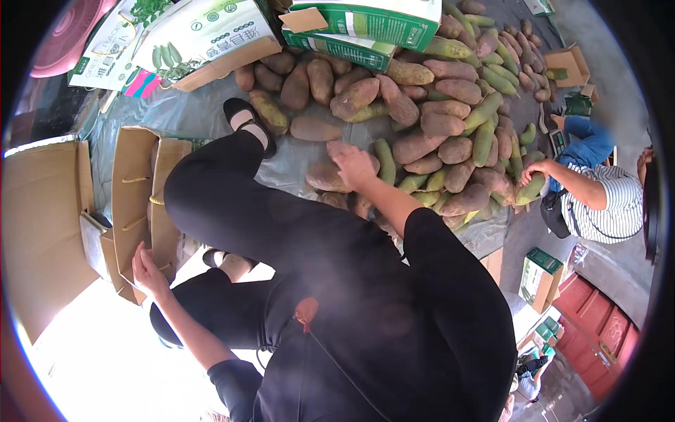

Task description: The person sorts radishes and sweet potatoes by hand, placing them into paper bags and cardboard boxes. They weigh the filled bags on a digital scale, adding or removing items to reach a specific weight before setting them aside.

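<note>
My left hand [149,274] is at the edge of an upright cardboard box [133,179] with rope handles, its fingers stretched out and nothing visible in them. Over the near side of a large heap of radishes [457,151] reaches my right hand [354,167], its fingers extended and slightly bent. Beside those fingers lies a mud-brown radish [325,176], partly overlapped by the hand. Another reddish-brown radish [316,129] rests on the plastic sheet just above. Many in the heap are reddish brown with soil; others, such as a green radish [384,162], show green skin.
Printed green-and-white cartons [365,32] stand behind the heap, with more printed boxes [204,39] at upper left. A person in a striped shirt [598,200] sits at the right, one hand on the heap. A plastic sheet [295,158] covers the ground.
</note>
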Demonstrator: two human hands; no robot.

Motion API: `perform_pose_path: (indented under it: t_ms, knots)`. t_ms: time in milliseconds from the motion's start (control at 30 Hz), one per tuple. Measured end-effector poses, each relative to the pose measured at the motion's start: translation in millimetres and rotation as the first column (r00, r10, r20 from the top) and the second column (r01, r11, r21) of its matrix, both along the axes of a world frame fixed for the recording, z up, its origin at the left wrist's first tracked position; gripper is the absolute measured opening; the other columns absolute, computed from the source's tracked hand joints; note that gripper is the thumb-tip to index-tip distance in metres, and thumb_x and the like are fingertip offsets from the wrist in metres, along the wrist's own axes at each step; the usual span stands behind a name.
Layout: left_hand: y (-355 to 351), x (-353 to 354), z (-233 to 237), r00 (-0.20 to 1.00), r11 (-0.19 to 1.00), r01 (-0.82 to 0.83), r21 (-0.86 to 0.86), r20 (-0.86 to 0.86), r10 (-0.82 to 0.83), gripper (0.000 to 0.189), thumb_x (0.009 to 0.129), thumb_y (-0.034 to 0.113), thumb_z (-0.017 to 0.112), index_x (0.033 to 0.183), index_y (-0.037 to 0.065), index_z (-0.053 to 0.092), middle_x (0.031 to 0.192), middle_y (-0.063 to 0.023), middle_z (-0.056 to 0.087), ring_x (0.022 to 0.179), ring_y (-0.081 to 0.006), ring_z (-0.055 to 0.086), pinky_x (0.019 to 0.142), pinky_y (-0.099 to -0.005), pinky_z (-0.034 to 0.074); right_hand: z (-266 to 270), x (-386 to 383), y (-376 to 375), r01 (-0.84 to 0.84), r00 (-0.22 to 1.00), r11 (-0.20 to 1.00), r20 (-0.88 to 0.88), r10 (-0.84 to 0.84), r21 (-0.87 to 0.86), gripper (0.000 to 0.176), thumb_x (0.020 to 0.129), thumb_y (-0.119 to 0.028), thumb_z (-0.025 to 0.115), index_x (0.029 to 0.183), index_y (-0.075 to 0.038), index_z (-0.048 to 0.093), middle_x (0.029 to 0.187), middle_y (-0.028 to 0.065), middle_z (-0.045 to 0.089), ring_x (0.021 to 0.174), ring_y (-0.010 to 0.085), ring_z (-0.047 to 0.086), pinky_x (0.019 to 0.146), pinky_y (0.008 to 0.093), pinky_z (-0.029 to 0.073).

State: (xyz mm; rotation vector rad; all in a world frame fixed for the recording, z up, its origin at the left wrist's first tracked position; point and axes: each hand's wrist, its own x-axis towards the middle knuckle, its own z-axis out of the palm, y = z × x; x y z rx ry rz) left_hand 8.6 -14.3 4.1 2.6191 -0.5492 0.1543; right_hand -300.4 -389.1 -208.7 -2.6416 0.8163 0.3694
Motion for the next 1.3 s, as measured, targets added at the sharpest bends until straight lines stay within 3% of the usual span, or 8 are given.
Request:
perform_pose_path:
  t_ms: [100, 167, 300, 433, 500, 733, 1000, 1300]
  knots:
    - [-0.5, -0.8, 1.0, 0.999, 1.000, 0.026, 0.013, 0.028, -0.027, 0.027, 0.096, 0.018, 0.047, 0.109, 0.001, 0.064, 0.083, -0.0083, 0.061, 0.077, -0.0158, 0.061, 0.074, -0.0291, 0.052, -12.6, 24.5, 18.0, -0.174, 0.968, 0.975, 0.161, 0.195, -0.137, 0.046, 0.069, -0.025, 0.072, 0.110, -0.011, 0.059, 0.111, 0.0103, 0.055, 0.108, 0.0297, 0.050, 0.088, 0.0436, 0.043]
    - [-0.9, -1.9, 2.8, 0.999, 0.999, 0.026, 0.037, 0.034, -0.027, 0.027, 0.096, 0.018, 0.047, 0.109, 0.001, 0.064, 0.083, -0.0084, 0.061, 0.077, -0.0162, 0.061, 0.073, -0.0294, 0.052, -16.5, 42.7, 28.8, -0.159, 0.984, 0.975, -0.059, 0.170, 0.156, 0.053, 0.068, -0.026, 0.074, 0.115, -0.009, 0.055, 0.113, 0.0110, 0.054, 0.107, 0.0289, 0.050, 0.087, 0.0425, 0.043]
    - [2.8, -0.5, 0.9, 0.998, 0.996, 0.039, 0.080, 0.040, -0.042, 0.026, 0.096, 0.017, 0.047, 0.108, 0.000, 0.064, 0.083, -0.0089, 0.061, 0.078, -0.0176, 0.060, 0.072, -0.0287, 0.049, -20.3, 54.8, 44.7, -0.198, 0.967, 0.968, -0.130, 0.218, 0.152, 0.058, 0.067, -0.025, 0.074, 0.119, -0.008, 0.052, 0.113, 0.0116, 0.054, 0.104, 0.0284, 0.051, 0.084, 0.0437, 0.043]
    - [14.7, 5.7, -12.2, 0.994, 0.995, 0.094, 0.016, 0.052, -0.095, 0.026, 0.095, 0.015, 0.048, 0.107, 0.000, 0.064, 0.085, -0.0095, 0.062, 0.076, -0.0187, 0.058, 0.069, -0.0293, 0.047, -44.2, 61.1, 56.1, -0.071, 0.983, 0.997, -0.169, 0.075, 0.032, 0.054, 0.069, -0.021, 0.072, 0.118, -0.007, 0.052, 0.109, 0.0132, 0.055, 0.102, 0.0298, 0.052, 0.078, 0.0448, 0.042]
    - [13.2, 1.6, -2.3, 0.997, 0.994, 0.008, 0.109, -0.076, 0.000, 0.029, 0.096, 0.019, 0.046, 0.108, -0.001, 0.063, 0.101, -0.0143, 0.065, 0.093, -0.0240, 0.063, 0.081, -0.0334, 0.049, -43.0, 62.3, 56.7, -0.094, 0.971, 0.994, -0.214, 0.105, 0.060, 0.053, 0.068, -0.018, 0.070, 0.116, -0.007, 0.053, 0.109, 0.0138, 0.055, 0.102, 0.0305, 0.052, 0.076, 0.0462, 0.043]
    - [9.1, 4.0, -6.1, 0.993, 0.995, 0.092, 0.047, 0.064, -0.095, 0.027, 0.096, 0.019, 0.048, 0.108, 0.000, 0.064, 0.083, -0.0099, 0.062, 0.073, -0.0193, 0.060, 0.066, -0.0312, 0.048, 38.2, 63.9, 29.8, -0.126, 0.977, 0.939, -0.123, 0.173, 0.319, 0.048, 0.071, -0.017, 0.066, 0.116, -0.008, 0.055, 0.110, 0.0143, 0.054, 0.106, 0.0305, 0.049, 0.083, 0.0513, 0.041]
    - [9.3, 8.7, -8.6, 0.998, 0.998, 0.053, -0.015, -0.024, -0.053, 0.030, 0.097, 0.023, 0.047, 0.111, 0.002, 0.063, 0.087, -0.0105, 0.063, 0.078, -0.0184, 0.061, 0.070, -0.0306, 0.050, 73.1, 34.0, -38.2, 0.023, 0.999, 0.992, 0.039, -0.018, -0.121, 0.057, 0.072, -0.018, 0.065, 0.126, -0.010, 0.048, 0.113, 0.0126, 0.052, 0.106, 0.0301, 0.049, 0.085, 0.0460, 0.042]
    - [15.8, 10.4, -11.0, 0.998, 0.997, 0.045, -0.066, -0.037, -0.047, 0.031, 0.097, 0.022, 0.047, 0.111, -0.001, 0.062, 0.090, -0.0116, 0.062, 0.078, -0.0188, 0.062, 0.070, -0.0293, 0.053, 37.4, -34.9, -50.4, 0.346, 0.935, 0.936, -0.102, -0.338, 0.071, 0.055, 0.073, -0.016, 0.066, 0.125, -0.010, 0.048, 0.125, 0.0132, 0.049, 0.116, 0.0298, 0.048, 0.092, 0.0441, 0.042]
